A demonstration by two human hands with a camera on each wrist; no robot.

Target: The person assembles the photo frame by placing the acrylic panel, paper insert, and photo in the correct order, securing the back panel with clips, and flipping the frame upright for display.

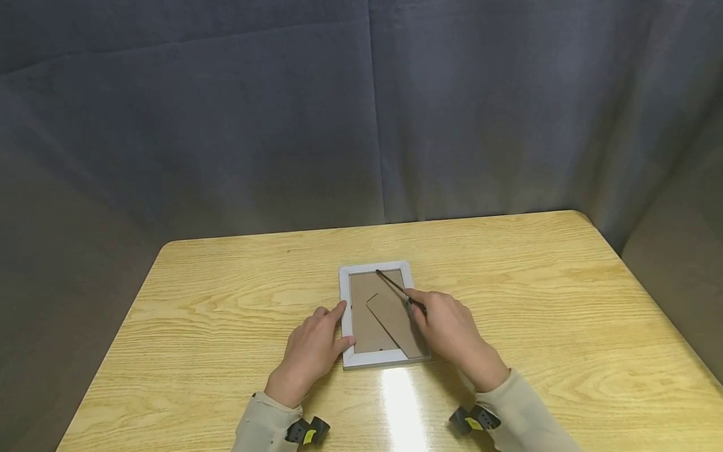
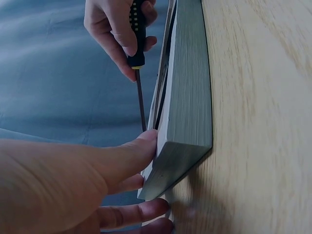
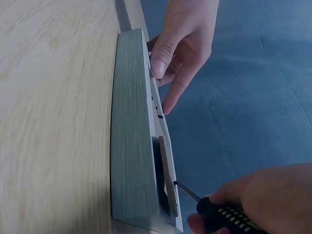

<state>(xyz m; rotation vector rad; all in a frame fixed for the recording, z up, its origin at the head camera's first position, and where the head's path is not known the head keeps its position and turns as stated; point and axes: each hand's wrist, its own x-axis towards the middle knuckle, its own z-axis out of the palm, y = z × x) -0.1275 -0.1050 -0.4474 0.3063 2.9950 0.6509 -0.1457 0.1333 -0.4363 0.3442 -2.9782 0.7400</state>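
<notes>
A: What is lying near the middle of the desk (image 1: 226,295)?

B: A picture frame (image 1: 369,360) is lying there back upward, its pale border enclosing a brown backing board (image 1: 363,326). A stand flap (image 1: 395,323) is lying on the board, its foot reaching over the near border. A small dark tab (image 1: 381,349) is showing at the board's near edge.

A: How is the left hand (image 1: 312,345) engaging it?

B: It is holding the frame by the left border, only partly closed. The thumb is resting on top toward the near corner, the forefinger is extending farther along the border, and the other fingers are bending beside the outer side.

A: And the right hand (image 1: 452,323)?

B: It is gripping a screwdriver (image 1: 396,286), fingers curling around the black, yellow-dotted handle (image 2: 139,41). The slim shaft is slanting over the board, its tip lying at the far inner edge; whether it is pressing there, one cannot tell.

A: What is surrounding the work?

B: Beige sleeves (image 1: 525,414) are covering the forearms, a dark curtain (image 1: 271,138) is hanging behind the desk, and a bright reflection (image 1: 403,402) is gleaming just before the frame.
</notes>
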